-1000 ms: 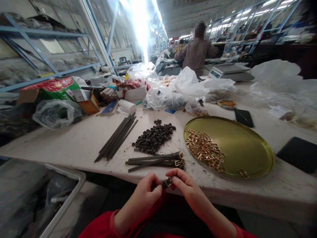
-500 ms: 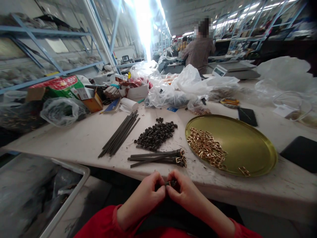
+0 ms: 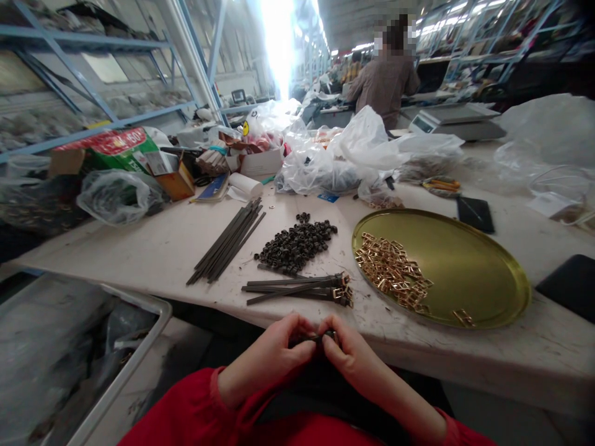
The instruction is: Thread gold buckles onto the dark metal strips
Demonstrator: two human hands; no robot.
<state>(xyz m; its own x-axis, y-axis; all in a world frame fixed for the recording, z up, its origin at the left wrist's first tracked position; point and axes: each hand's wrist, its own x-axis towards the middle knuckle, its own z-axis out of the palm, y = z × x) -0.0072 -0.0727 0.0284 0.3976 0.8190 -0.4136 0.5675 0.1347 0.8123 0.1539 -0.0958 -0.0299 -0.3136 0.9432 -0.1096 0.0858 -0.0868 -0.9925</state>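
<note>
Close to the table's front edge, my left hand (image 3: 290, 344) and my right hand (image 3: 346, 347) meet fingertip to fingertip. Both are closed on a dark strap (image 3: 304, 339), much of it covered by my fingers. A bit of gold metal, probably a buckle, shows at my right fingertips. Just beyond them lies a bundle of dark straps with gold buckles (image 3: 297, 289). Behind it is a heap of small black loops (image 3: 297, 246), with plain dark straps (image 3: 227, 241) to its left. To the right, gold buckles (image 3: 393, 271) are piled in an oval golden tray (image 3: 483, 266).
Clear plastic bags (image 3: 320, 161) crowd the back of the table, with a scale (image 3: 455, 121) behind. A black flat object (image 3: 569, 285) lies at the right edge. At lower left stands a white-rimmed bin (image 3: 162, 316). Further off, a person (image 3: 385, 87) faces away.
My hands have drawn closer together and turned slightly. More of the dark strap now shows at my left fingers. The view has shifted a little.
</note>
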